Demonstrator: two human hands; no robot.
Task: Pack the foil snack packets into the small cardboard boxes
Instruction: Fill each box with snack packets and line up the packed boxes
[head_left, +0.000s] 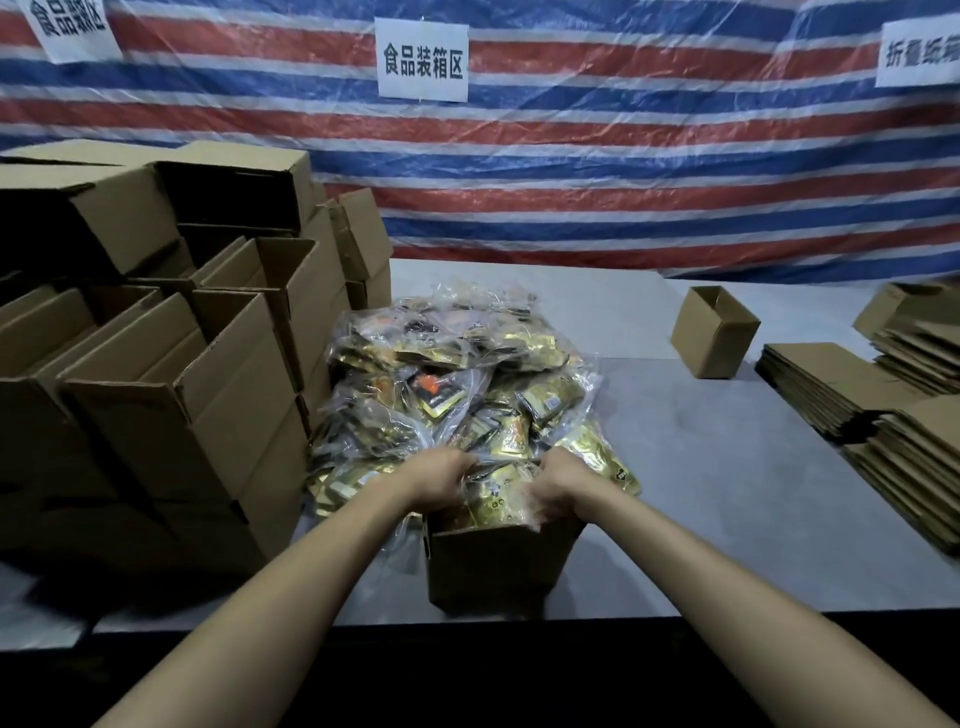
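Note:
A heap of gold and black foil snack packets (457, 384) in clear plastic bags lies in the middle of the grey table. Just in front of it stands a small open cardboard box (498, 566) near the table's front edge. My left hand (441, 480) and my right hand (558, 488) are both over the box's far rim, fingers curled into a bunch of gold packets (496, 493) at the box's mouth. The box's inside is mostly hidden by my hands and the packets.
Stacked open cardboard boxes (171, 364) fill the left side of the table. One small empty box (714, 332) sits at the back right. Piles of flattened cartons (883, 395) lie along the right edge. A striped tarpaulin (623, 171) hangs behind the table.

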